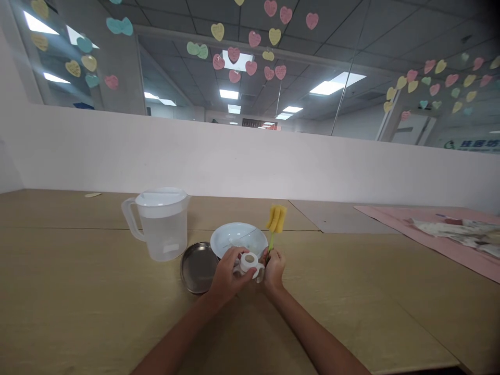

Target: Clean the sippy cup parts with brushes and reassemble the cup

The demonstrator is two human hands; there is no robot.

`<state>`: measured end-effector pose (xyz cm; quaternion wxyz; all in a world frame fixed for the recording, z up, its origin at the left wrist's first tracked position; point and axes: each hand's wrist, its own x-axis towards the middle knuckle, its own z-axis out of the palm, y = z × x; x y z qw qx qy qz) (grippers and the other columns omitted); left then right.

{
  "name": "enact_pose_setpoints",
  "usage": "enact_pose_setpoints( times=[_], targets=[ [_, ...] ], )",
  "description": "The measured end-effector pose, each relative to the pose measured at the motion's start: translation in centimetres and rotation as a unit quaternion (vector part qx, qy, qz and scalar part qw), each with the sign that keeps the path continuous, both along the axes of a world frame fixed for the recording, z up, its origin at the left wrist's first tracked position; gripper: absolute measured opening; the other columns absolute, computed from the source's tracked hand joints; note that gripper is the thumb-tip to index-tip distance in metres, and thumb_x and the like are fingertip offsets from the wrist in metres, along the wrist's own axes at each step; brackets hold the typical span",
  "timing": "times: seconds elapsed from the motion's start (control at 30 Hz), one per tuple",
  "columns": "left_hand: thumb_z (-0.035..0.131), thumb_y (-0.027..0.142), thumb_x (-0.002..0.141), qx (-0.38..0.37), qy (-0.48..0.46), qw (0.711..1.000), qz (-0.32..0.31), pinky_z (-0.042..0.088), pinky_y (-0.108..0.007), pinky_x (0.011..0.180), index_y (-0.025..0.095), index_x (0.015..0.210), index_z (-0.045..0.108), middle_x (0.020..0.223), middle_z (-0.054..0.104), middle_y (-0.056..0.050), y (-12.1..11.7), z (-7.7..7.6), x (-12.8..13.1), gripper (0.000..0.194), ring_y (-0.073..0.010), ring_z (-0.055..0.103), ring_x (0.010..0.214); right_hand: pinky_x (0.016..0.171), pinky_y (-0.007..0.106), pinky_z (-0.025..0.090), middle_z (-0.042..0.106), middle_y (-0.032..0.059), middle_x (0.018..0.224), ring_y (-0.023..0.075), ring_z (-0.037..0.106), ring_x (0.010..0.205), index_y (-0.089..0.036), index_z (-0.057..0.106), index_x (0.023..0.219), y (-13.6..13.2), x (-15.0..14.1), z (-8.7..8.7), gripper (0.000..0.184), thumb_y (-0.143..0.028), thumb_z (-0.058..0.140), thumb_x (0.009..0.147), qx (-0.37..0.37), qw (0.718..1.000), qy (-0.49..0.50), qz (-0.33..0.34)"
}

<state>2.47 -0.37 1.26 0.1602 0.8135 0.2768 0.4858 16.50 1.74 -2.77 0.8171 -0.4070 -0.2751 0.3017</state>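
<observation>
My left hand (227, 272) is wrapped round a small white cup (249, 263) with a side handle, held just above the wooden table (97, 291). My right hand (273, 268) is closed on the green stick of a yellow sponge brush (276, 219), whose sponge head points upward. Both hands meet right in front of a white bowl (238, 238). A round metal dish (197, 266) lies flat to the left of my left hand. A clear plastic pitcher (160, 224) with a lid and some water stands farther left.
A pink mat (437, 234) with papers or wrappers (457, 229) lies at the far right. A grey board (336, 216) rests behind the bowl to the right. A white partition wall (250, 161) runs along the table's far edge, with glass above it.
</observation>
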Motion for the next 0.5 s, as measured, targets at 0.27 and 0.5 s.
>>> enact_pose_setpoints(
  times=[0.27, 0.5],
  targets=[
    [0.054, 0.034, 0.079, 0.068, 0.043, 0.997, 0.012, 0.046, -0.031, 0.081, 0.020, 0.105, 0.053, 0.098, 0.063, -0.006, 0.1, 0.1, -0.6, 0.029, -0.0189, 0.059, 0.091, 0.041, 0.020, 0.027, 0.033, -0.0069, 0.047, 0.0082, 0.030, 0.044, -0.020, 0.036, 0.052, 0.1, -0.4, -1.2, 0.017, -0.028, 0.043, 0.066, 0.019, 0.995, -0.098, -0.021],
    [0.055, 0.036, 0.079, 0.115, -0.002, 0.992, 0.048, 0.047, -0.031, 0.080, 0.019, 0.106, 0.053, 0.097, 0.063, -0.008, 0.5, -0.5, -0.8, 0.032, -0.0202, 0.059, 0.089, 0.042, 0.020, 0.026, 0.033, -0.0065, 0.047, 0.0086, 0.031, 0.046, -0.020, 0.037, 0.052, -0.2, -0.4, -0.8, 0.018, -0.029, 0.041, 0.068, 0.014, 0.990, -0.136, -0.029]
  ],
)
